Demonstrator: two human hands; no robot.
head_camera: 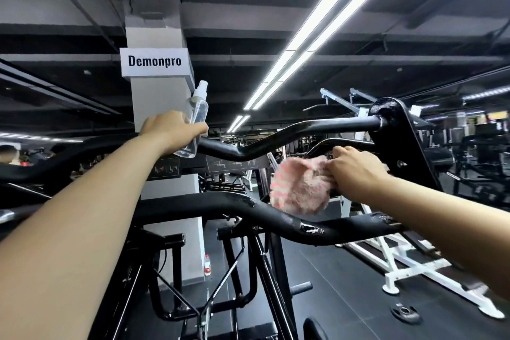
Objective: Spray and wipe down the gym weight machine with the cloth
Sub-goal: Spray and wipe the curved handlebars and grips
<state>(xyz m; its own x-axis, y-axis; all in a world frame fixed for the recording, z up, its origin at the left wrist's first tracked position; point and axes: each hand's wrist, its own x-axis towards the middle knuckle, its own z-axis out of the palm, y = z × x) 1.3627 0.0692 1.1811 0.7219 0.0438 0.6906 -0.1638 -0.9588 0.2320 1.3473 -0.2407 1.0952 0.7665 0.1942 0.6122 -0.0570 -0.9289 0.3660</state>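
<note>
Up high, I am holding a clear spray bottle in my left hand, fingers wrapped round its body, its white nozzle pointing upward and tilted a little to the right. My right hand is gripping a fluffy pink cloth, bunched in my curled fingers and hanging just above the lower bent bar of the black weight machine. The upper curved bar is running between my hands toward a black side plate. A grey pillar with a white Demonpro sign is standing behind the bottle. A small bottle is standing on the floor at the pillar's foot.
</note>
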